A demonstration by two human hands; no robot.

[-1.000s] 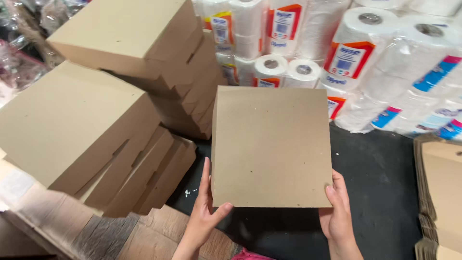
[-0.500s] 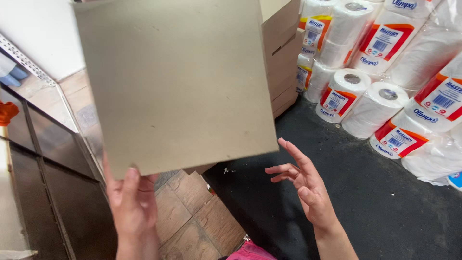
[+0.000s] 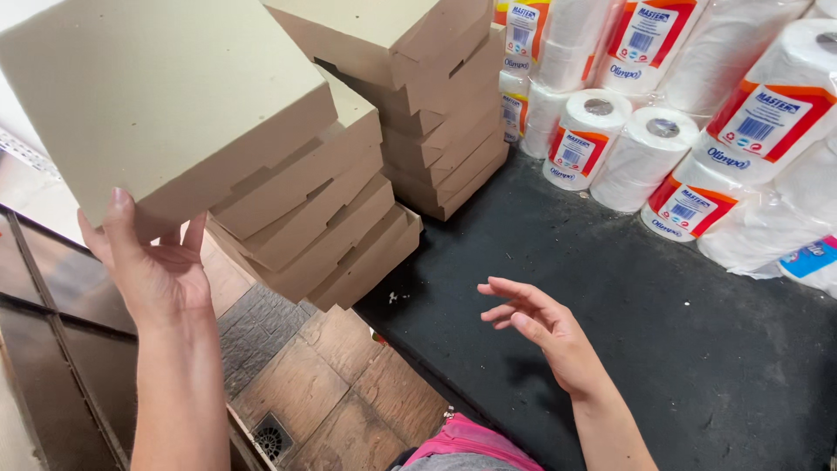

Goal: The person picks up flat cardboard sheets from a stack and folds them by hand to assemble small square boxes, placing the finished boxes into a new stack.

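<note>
- Lowest in the frame, your right hand (image 3: pixel 542 330) hovers empty over the black rubbery counter mat (image 3: pixel 697 349), fingers loosely spread and touching nothing, so the load is carried on the other side alone.
- At left, your left hand (image 3: pixel 153 266) supports the flat square box of plain brown cardboard (image 3: pixel 166 105) from below: thumb pressed up against its front edge, fingers tucked underneath. That pinch at one corner explains why it tilts, filling the upper left of the frame.
- Just behind it, a leaning stack of matching brown cardboard boxes (image 3: pixel 323 227) sits at the mat's edge, above the brown tiled floor (image 3: pixel 314 392); the held box hangs above the stack's top.
- A second stack of the same boxes (image 3: pixel 436 113) rises at upper centre.
- Farthest, at upper right, white paper rolls with red and orange labels (image 3: pixel 645 148) lie crowded together.
</note>
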